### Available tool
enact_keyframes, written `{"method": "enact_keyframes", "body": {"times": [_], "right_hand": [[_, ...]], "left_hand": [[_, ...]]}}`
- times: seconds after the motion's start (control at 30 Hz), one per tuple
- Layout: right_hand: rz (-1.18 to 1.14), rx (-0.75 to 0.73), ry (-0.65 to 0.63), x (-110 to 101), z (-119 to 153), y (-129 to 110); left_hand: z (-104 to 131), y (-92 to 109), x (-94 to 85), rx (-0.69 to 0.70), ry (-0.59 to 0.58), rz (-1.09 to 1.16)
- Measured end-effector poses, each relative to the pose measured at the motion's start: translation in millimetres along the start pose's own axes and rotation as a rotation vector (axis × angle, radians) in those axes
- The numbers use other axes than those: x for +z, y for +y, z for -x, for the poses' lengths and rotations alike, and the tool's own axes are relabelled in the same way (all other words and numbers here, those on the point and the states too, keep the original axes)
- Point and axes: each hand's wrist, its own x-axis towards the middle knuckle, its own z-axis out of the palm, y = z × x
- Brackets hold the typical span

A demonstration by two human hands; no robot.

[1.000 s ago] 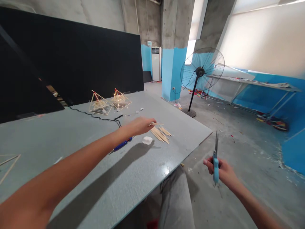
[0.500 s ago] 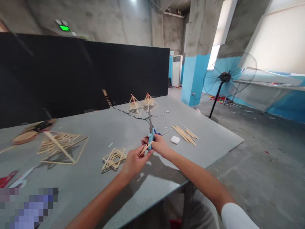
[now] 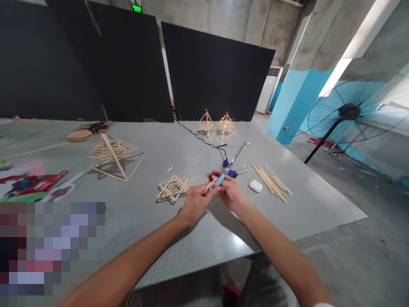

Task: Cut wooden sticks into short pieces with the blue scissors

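Both hands meet above the grey table. My left hand (image 3: 198,200) is closed on short wooden sticks (image 3: 209,186). Closed round the light-blue handles of the scissors (image 3: 221,176) is my right hand (image 3: 232,192); the metal blades point up and to the right. A blue glue gun (image 3: 232,172) lies just behind the hands, partly hidden. To the left rests a flat star of sticks (image 3: 173,189). On the right are a white case (image 3: 255,186) and a bundle of loose sticks (image 3: 270,182).
A stick pyramid (image 3: 116,157) stands at the left, near wooden discs (image 3: 79,135). Two small pyramids (image 3: 206,125) stand at the back by black panels (image 3: 217,76). Coloured scraps (image 3: 35,181) lie far left. A black cable (image 3: 201,138) crosses the table (image 3: 191,251).
The view has turned left and down. The scissors now tilt to the right instead of standing nearly upright, and my right hand has turned with them. The sticks remain in my left hand.
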Motion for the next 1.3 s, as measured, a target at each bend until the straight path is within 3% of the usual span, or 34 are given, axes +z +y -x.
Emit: {"method": "enact_keyframes", "body": {"times": [0.2, 0.37, 0.57, 0.67, 0.8, 0.9, 1.07, 1.3], "right_hand": [[0.034, -0.125, 0.08, 15.3, 7.8, 7.4], [0.305, -0.196, 0.053, 13.3, 8.0, -1.0], [0.397, -0.181, 0.048, 9.4, 6.3, -15.9], [0.475, -0.211, 0.061, -4.3, 4.5, -36.0], [0.644, -0.256, 0.059, -38.6, 11.5, -68.4], [0.867, -0.294, -0.035, -62.0, 23.4, -82.0], [1.09, -0.384, -0.242, -81.0, 40.8, -81.5], [1.221, -0.406, -0.322, -83.5, 45.2, -75.9]], "left_hand": [[8.6, 9.5, 3.1, -0.015, 0.059, 0.075], [14.0, 5.0, -3.2, -0.102, 0.082, 0.173], [14.7, 15.1, -10.1, -0.204, -0.053, 0.349], [15.7, 23.4, -12.7, -0.247, -0.152, 0.465], [20.1, 28.8, -12.6, -0.289, -0.209, 0.565], [25.3, 30.5, -8.2, -0.298, -0.218, 0.605], [31.7, 32.9, -2.6, -0.218, -0.179, 0.559], [36.5, 43.4, -8.8, -0.194, -0.129, 0.452]]}}
